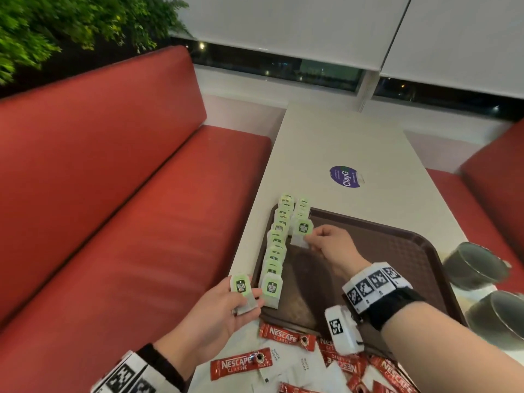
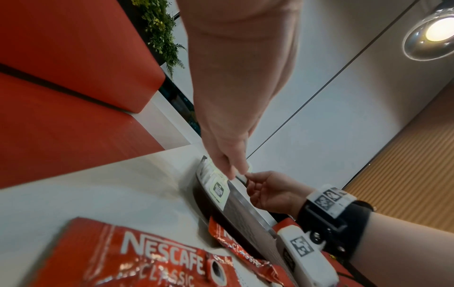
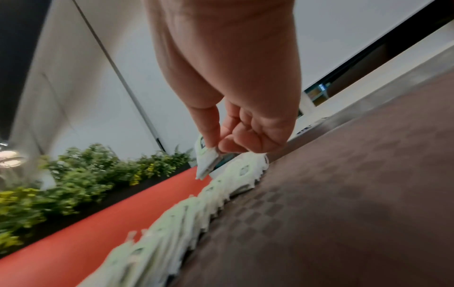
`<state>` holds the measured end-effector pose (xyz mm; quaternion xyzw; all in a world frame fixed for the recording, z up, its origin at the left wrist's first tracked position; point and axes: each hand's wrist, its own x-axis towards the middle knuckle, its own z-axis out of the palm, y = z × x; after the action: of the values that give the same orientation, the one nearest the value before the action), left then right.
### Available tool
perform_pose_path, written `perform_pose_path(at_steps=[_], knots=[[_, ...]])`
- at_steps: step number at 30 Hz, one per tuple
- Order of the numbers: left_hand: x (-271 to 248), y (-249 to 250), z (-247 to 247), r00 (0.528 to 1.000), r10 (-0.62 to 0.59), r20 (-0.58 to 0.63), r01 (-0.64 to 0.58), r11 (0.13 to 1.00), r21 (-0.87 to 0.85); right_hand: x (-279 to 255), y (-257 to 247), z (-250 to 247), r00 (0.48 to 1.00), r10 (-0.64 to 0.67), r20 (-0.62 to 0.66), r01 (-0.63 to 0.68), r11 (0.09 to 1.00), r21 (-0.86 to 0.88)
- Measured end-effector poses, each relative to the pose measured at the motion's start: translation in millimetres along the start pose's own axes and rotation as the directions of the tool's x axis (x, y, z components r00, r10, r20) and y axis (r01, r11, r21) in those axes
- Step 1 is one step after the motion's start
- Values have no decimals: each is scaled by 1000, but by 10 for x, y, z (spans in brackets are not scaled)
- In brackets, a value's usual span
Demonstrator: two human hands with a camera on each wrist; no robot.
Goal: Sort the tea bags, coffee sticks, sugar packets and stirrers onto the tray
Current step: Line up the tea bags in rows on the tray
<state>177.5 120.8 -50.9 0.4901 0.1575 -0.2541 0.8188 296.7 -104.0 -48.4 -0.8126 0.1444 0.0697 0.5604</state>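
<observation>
A brown tray [image 1: 397, 251] lies on the white table [image 1: 340, 143]. Two rows of green-tagged tea bags [image 1: 276, 242] run along the tray's left edge. My right hand [image 1: 309, 241] pinches one tea bag [image 1: 302, 232] over the near end of the shorter second row; the right wrist view shows that tea bag [image 3: 207, 163] between thumb and forefinger just above the row [image 3: 186, 209]. My left hand [image 1: 243, 296] holds a small stack of tea bags [image 1: 241, 290] beside the tray's near left corner. Red coffee sticks [image 1: 241, 364] and white sugar packets [image 1: 304, 367] lie loose in front of the tray.
Two dark glass jars [image 1: 476, 268] stand at the tray's right edge. A purple sticker [image 1: 344, 176] marks the table beyond the tray. Red bench seats [image 1: 127, 194] flank the table on both sides. A coffee stick [image 2: 157, 256] fills the near left wrist view.
</observation>
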Motion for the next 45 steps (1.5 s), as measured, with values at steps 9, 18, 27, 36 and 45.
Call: perform_pose_path(at_steps=[9,18,27,36,45], knots=[[-126,18,-124,998,42,-46,-44,998,-42,572,70,188,974,224,-22,-225,967,-119],[-172,-13,-194,997,55,-49,-58,997,-57,671,12,224,980,196,-34,-196,917,-347],[-124,-53,-158,998,56,3,-56,998,-9,619,19,201,990,112,-86,-137,912,-386],[-127,22,-33,994,103,23,-103,995,5,-680,-268,272,913,-147,380,231,955,-185],[-113,15,140,993,94,69,-101,989,109,-1031,-60,386,939,-103,328,156,978,-139]])
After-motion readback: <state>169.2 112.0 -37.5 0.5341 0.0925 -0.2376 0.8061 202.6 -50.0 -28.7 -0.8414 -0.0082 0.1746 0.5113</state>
